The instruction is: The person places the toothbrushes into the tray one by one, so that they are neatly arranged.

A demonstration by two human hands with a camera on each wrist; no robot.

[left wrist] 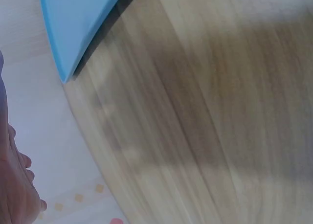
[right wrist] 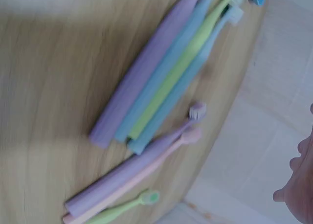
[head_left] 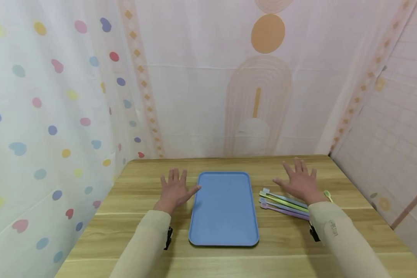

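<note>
Blue tray (head_left: 224, 212): Centre stage! It lay flat on the worktop (head_left: 229, 262) between the two hands, a spot that seemed to suit reaching from either side.
Left hand (head_left: 173, 191): Fingers fanned, back uppermost, a grip on nothing; it hung beside the tray's left rim, thumb pointing that way, though whether the tip brushed the rim was hard to tell.
Right hand (head_left: 301, 181): Spread just as wide and equally unladen, out beyond the brushes, its wrist above their handles; a waiting sort of pose, by the look of it.
Four toothbrushes (right wrist: 186, 63): What a line-up! One purple, two blue, one green, close side by side, heads toward the tray, presumably ranked so to keep the set tidy.
Purple toothbrush (right wrist: 135, 164), pink toothbrush (right wrist: 160, 158): A snug pair, farther from the tray (the right sleeve (head_left: 333, 227) hid them from the head camera, so full marks to the wrist view).
Outlying green toothbrush (right wrist: 122, 209): Just beside the pink one, its head peeping out past the right wrist.
</note>
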